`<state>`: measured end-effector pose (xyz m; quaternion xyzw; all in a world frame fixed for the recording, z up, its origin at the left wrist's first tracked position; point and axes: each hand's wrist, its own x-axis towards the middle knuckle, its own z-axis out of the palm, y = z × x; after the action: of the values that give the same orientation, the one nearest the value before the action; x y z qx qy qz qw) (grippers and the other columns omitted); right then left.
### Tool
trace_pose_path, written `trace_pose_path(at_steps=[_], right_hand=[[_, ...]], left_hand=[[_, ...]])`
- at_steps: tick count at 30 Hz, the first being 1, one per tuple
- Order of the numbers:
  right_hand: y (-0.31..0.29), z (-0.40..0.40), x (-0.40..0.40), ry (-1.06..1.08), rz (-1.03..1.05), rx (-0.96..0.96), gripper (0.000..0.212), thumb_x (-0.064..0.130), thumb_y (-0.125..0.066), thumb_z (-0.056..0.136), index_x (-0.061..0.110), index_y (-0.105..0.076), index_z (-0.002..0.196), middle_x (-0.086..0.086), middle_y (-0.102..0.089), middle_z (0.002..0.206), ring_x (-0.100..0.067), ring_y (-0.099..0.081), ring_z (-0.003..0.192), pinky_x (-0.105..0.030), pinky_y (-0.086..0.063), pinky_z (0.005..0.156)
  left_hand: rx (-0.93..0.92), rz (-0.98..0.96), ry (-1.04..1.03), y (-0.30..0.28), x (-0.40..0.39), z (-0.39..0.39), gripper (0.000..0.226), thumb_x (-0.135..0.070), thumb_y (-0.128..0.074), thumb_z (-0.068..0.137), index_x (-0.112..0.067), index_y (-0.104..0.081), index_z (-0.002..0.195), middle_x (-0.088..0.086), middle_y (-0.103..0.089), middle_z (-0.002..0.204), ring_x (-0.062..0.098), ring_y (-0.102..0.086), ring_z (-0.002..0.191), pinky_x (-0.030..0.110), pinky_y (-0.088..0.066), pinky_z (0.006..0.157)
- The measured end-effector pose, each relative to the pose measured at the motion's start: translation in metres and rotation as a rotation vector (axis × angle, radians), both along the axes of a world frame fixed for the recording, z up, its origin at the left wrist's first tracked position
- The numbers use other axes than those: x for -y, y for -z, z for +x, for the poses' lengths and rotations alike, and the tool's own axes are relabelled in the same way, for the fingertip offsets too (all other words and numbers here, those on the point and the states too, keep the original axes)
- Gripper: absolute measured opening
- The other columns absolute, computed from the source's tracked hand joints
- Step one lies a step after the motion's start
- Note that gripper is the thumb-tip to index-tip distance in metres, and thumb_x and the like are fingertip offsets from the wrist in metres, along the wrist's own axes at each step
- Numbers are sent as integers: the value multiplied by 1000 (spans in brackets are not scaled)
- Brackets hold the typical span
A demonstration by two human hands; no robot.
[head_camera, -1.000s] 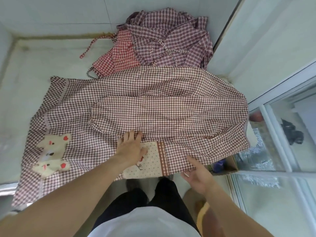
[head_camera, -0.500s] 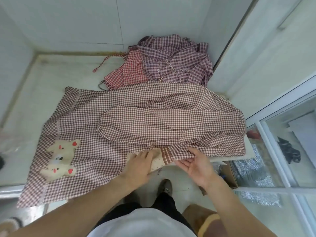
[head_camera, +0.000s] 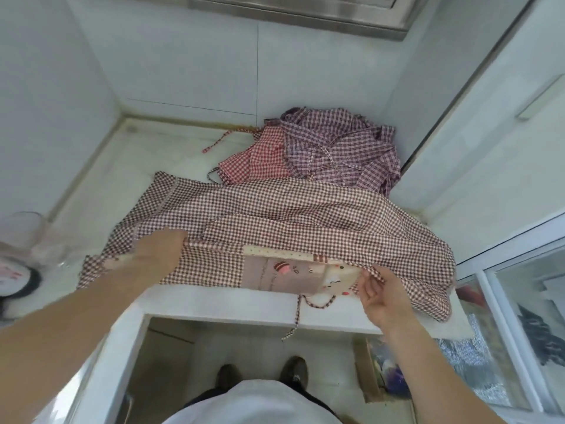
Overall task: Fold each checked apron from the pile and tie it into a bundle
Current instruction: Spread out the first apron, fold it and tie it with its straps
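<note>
A brown-and-white checked apron (head_camera: 305,215) lies spread across the white counter (head_camera: 232,304), its near part turned up so a beige patch pocket with small pictures (head_camera: 293,272) shows. My left hand (head_camera: 159,249) grips the lifted fabric edge at the left, blurred by motion. My right hand (head_camera: 380,290) pinches the folded edge at the right, next to the pocket. A thin checked tie string (head_camera: 298,316) dangles over the counter's front edge. Behind the apron sits the pile: a purple checked apron (head_camera: 336,148) on a red checked one (head_camera: 260,160).
White tiled walls close in the counter at the back and left. A glass-panelled frame (head_camera: 501,301) stands at the right. A clear plastic bag (head_camera: 33,240) lies at the far left. Below the counter are my shoes and a cardboard box (head_camera: 376,371).
The near part of the apron has been lifted and folded back toward the wall, exposing the pocket. My left hand moved left along the edge and my right hand took hold of the fold.
</note>
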<state>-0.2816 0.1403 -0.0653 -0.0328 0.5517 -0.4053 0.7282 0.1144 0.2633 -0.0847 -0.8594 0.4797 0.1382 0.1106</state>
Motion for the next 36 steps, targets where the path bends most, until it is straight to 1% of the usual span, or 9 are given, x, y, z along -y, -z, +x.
trace_pose_path(at_steps=[9,17,20,24,27,30,31,33,36], right_hand=[[-26,20,65,-15,-187,-126,5,15,-58,98,12,-61,101,-7,-65,102,-12,-65,81,-21,-59,63],[-42,37,134,-107,-241,-204,22,24,-54,102,6,-55,90,-10,-69,98,-17,-69,87,-25,-61,66],[-39,45,156,-149,-268,-260,21,21,-49,104,8,-55,89,-10,-68,95,-18,-68,86,-27,-57,69],[-17,54,182,-215,-328,-342,23,16,-37,106,4,-55,98,-12,-73,89,-18,-71,76,-28,-57,64],[4,58,194,-257,-382,-518,18,15,-49,98,5,-62,91,-26,-69,107,-28,-67,88,-36,-55,77],[12,66,191,-395,-545,-798,24,14,-58,86,17,-70,64,-8,-74,80,-26,-62,74,-40,-51,71],[11,70,187,-476,-628,-942,22,14,-60,85,19,-72,67,-2,-72,74,-26,-60,72,-38,-51,69],[14,80,184,-575,-778,-1189,10,13,-67,88,10,-72,96,-5,-69,96,-24,-60,92,-34,-47,86],[23,88,189,-789,-940,-1399,38,16,-70,86,11,-62,122,-6,-55,126,-25,-45,122,-34,-34,106]], left_hand=[[10,-29,-75,-41,42,57,34,-22,-42,101,-13,-60,128,15,-62,126,29,-61,110,35,-46,95],[1,-54,-136,-56,102,83,27,-31,-49,98,-14,-66,111,8,-66,107,22,-63,90,33,-52,85],[35,-28,-167,-49,126,82,24,-31,-52,96,-16,-65,107,5,-65,102,22,-62,88,36,-50,90],[52,11,-153,-30,149,67,32,-29,-52,92,-14,-53,121,8,-60,114,27,-57,107,42,-40,102],[-22,-78,-67,-12,169,51,48,-28,-56,89,-12,-45,133,14,-55,126,31,-53,117,46,-42,103],[-225,-125,85,6,187,27,64,-28,-63,89,-14,-38,145,12,-46,143,30,-46,130,49,-37,112],[-266,-134,136,11,191,21,69,-28,-64,89,-15,-34,149,10,-41,148,28,-41,135,49,-33,115],[-306,-165,216,20,204,17,78,-27,-66,88,-18,-25,154,8,-33,155,26,-32,143,48,-24,120],[-337,-202,335,23,221,12,76,-34,-65,91,-18,-26,154,6,-35,156,24,-32,143,47,-19,122]])
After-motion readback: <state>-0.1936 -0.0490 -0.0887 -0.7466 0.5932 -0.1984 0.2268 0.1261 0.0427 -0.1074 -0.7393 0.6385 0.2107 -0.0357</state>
